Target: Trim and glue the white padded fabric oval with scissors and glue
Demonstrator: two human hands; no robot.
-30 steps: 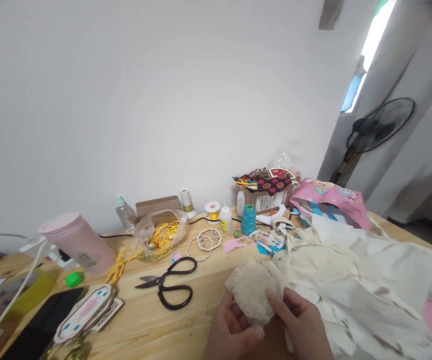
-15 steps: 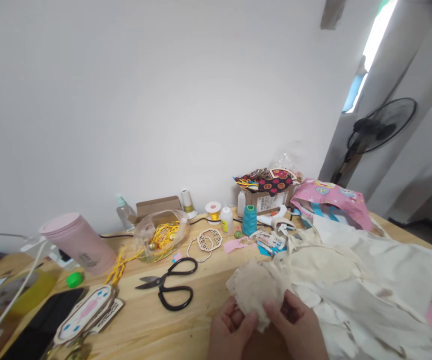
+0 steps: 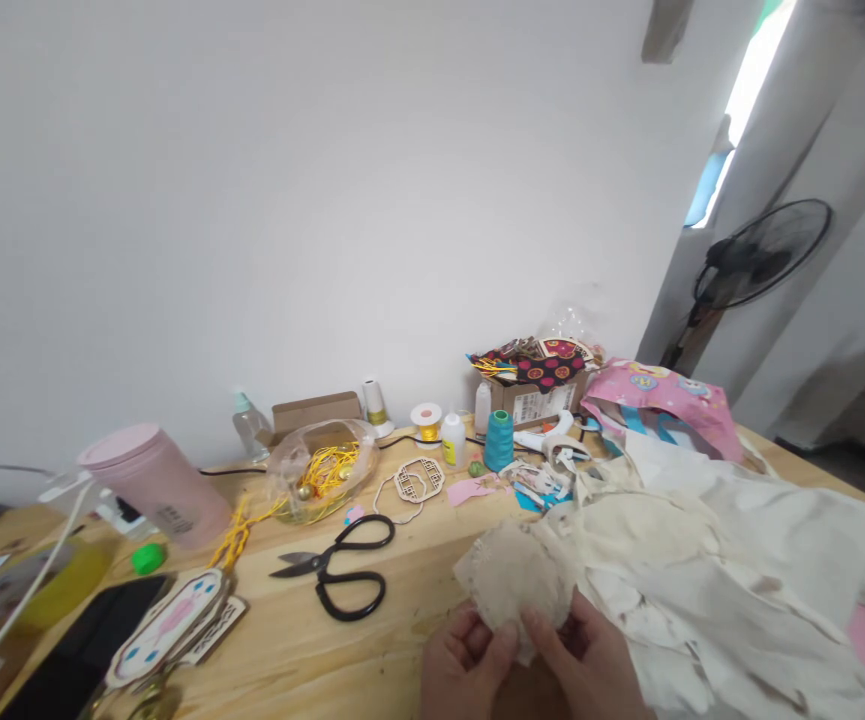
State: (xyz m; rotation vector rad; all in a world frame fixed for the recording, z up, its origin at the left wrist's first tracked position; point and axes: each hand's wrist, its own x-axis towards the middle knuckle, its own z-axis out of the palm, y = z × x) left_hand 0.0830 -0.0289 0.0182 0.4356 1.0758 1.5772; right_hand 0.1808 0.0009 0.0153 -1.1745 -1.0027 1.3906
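Observation:
Both my hands hold a round piece of cream fabric (image 3: 518,575) with a puckered, ragged edge, just above the front of the wooden table. My left hand (image 3: 466,650) pinches its lower left edge, thumb on top and fingers curled beneath. At the lower right, my right hand (image 3: 589,650) grips it the same way, its thumb pressed close to the left thumb. To the left lie black-handled scissors (image 3: 334,570) with their blades slightly apart. A heap of cream cloth (image 3: 717,560) spreads beside my right hand.
Along the wall stand a teal thread cone (image 3: 500,441), a small glue bottle (image 3: 453,440) and a cardboard box (image 3: 544,402). A wooden cut-out frame (image 3: 418,481) lies behind the scissors. At left are a pink tumbler (image 3: 158,485), a phone (image 3: 87,640) and decorated tags (image 3: 169,628).
My right thumb has shifted slightly left, closer to my left thumb. The fabric piece stays in both hands, nearly in place.

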